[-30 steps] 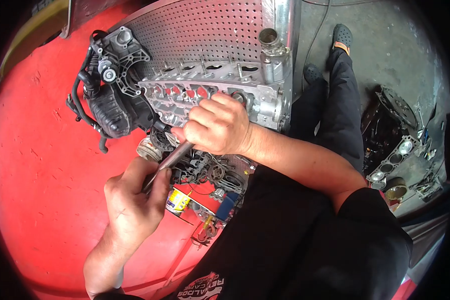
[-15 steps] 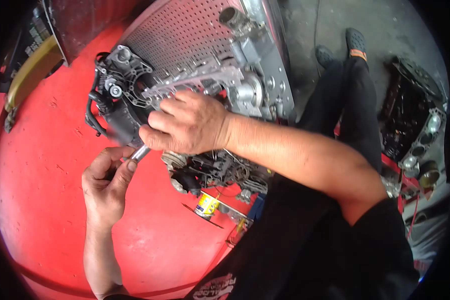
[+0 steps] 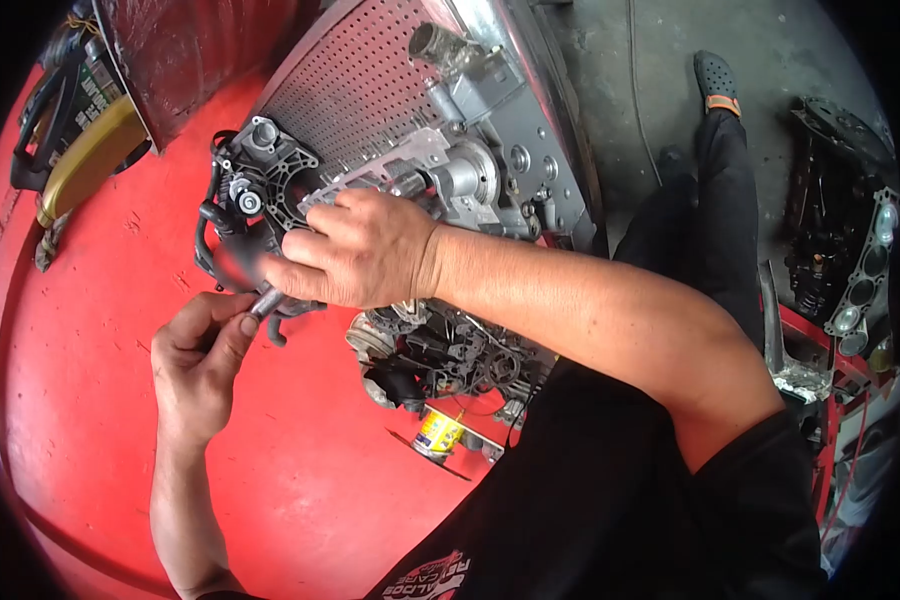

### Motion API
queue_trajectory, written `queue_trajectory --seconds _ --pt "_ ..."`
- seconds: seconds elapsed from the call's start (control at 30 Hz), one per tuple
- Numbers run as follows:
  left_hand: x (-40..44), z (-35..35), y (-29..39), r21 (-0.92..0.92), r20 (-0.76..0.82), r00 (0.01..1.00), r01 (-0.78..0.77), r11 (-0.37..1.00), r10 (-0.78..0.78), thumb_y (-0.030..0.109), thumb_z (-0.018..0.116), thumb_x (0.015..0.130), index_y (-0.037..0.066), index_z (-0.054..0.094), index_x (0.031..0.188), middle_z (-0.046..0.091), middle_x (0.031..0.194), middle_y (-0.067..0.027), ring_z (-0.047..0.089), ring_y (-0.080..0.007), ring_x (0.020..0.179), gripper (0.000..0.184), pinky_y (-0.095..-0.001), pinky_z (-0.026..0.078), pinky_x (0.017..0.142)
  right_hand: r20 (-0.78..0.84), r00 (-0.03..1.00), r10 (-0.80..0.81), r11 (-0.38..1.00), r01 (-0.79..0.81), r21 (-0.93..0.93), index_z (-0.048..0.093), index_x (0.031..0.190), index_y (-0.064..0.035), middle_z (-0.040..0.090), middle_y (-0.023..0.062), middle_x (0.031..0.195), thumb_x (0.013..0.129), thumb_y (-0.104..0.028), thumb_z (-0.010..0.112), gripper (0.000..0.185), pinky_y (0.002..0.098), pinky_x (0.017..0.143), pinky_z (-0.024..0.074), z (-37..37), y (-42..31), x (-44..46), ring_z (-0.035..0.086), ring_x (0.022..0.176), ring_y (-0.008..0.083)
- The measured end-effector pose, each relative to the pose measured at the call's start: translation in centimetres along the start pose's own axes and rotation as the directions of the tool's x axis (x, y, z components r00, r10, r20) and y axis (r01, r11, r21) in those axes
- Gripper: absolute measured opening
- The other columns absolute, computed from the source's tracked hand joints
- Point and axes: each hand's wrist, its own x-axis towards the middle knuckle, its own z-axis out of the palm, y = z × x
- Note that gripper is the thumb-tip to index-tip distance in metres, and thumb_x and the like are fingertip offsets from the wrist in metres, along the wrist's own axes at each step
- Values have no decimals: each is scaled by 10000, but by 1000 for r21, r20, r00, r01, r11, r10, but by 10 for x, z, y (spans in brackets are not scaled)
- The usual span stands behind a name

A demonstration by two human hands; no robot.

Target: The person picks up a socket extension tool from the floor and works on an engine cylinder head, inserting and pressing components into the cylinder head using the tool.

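A short silvery metal cylinder (image 3: 267, 301) runs between my two hands. My left hand (image 3: 192, 368) is closed, pinching the cylinder's lower end between thumb and fingers. Curled over its upper end is my right hand (image 3: 355, 250), which hides that part of it; I cannot make out anything else in its grip. Just beyond my right hand lie a grey metal engine cover (image 3: 265, 160) with black hoses and a long aluminium engine part (image 3: 410, 150) with studs along it.
A perforated metal panel (image 3: 340, 60) stands behind the parts on the red surface (image 3: 80, 330). A yellow can (image 3: 438, 434) and a heap of dark engine parts (image 3: 460, 355) are close to my body. A black engine block (image 3: 830, 230) is at the right, and a gold curved part (image 3: 90, 155) at upper left.
My view has shifted, so the panel and engine parts appear slightly lower. Both hands remain on the metal cylinder, now closer together, with less of it showing.
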Motion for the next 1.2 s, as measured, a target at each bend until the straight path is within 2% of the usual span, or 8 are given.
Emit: queue_trajectory --seconds 0.43,0.53,0.6,0.83,0.9,1.0,1.13,1.2 --pt "-1 8 10 43 -28 1000 -13 999 14 11 671 975 -23 696 1011 539 730 60 414 -30 642 55 -226 338 563 11 1000 12 1000 -12 15 637 1069 -166 515 -41 749 859 -293 633 247 294 490 464 -8 4 3 597 627 128" --pt "-4 7 12 68 -40 999 -5 998 8 1 675 969 -28 693 1001 546 732 61 419 -30 650 47 -229 341 570 28 999 23 1000 -24 0 651 1151 -192 482 -51 746 848 -332 655 334 285 511 440 -10 -1 2 558 644 125" --pt "-2 6 14 68 -16 999 -27 997 28 -33 681 954 -65 691 1013 709 810 -47 650 -75 727 68 -231 485 603 33 999 26 1000 -26 6 652 1147 -185 480 -48 748 843 -325 656 334 290 523 446 -9 2 3 559 649 127" --pt "-9 6 18 103 -30 999 -28 994 31 -24 683 956 -63 699 1028 711 795 -51 635 -70 696 83 -233 475 585 24 1000 12 999 -13 36 647 1155 -173 489 -43 756 845 -319 655 343 294 527 451 -13 1 3 566 660 128" --pt "-10 7 21 85 -38 999 26 996 -23 12 685 970 -30 700 1015 566 740 54 435 -34 660 63 -232 349 570 26 1000 11 999 -12 37 649 1153 -172 492 -44 757 849 -320 654 338 294 525 450 -12 1 3 566 661 127" --pt "-7 4 24 136 -10 1000 -22 991 24 -19 686 955 -57 699 1013 711 778 -41 582 -47 657 70 -231 438 556 24 999 21 1000 -21 11 654 1153 -174 495 -46 760 852 -323 655 337 292 522 447 -13 2 2 567 660 123" --pt "-4 5 22 103 0 999 -43 994 44 -20 684 957 -55 691 999 707 776 -39 581 -43 660 55 -231 439 558 31 999 38 999 -40 35 655 1157 -171 494 -43 762 851 -326 657 343 287 524 444 -14 1 3 565 659 123" --pt "-4 6 22 63 -15 999 42 997 -42 13 683 972 -22 688 978 548 728 58 423 -32 656 36 -234 344 571 29 999 30 999 -31 31 655 1156 -170 494 -41 762 850 -327 658 344 286 524 443 -13 3 3 564 658 123"
